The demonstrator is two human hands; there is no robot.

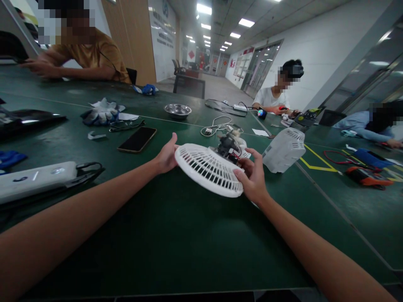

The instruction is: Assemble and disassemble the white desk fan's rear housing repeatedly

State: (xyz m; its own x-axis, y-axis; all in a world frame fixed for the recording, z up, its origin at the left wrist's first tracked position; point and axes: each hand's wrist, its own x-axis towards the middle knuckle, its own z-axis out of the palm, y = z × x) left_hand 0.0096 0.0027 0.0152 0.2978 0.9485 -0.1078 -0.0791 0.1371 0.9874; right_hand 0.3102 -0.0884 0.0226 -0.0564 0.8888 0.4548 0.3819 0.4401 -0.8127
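A round white fan grille (pixel 209 170) is held tilted above the green table, its slotted face toward me. My left hand (pixel 166 156) grips its left rim, thumb pointing up and fingers partly hidden behind. On the right rim, my right hand (pixel 253 176) is closed with the thumb on the front face. Behind the grille shows a dark motor (pixel 229 144) with wires and white parts; whether it is joined to the grille I cannot tell. A white slotted plastic housing (pixel 285 150) stands just right of my right hand.
To the left lie a phone (pixel 137 139), gloves (pixel 102 112) and a long white device (pixel 37 180). A metal bowl (pixel 178 110) and a white cable (pixel 217 123) are farther back. An orange-and-black tool (pixel 367 176) lies at right. Several people sit around the table (pixel 176 243).
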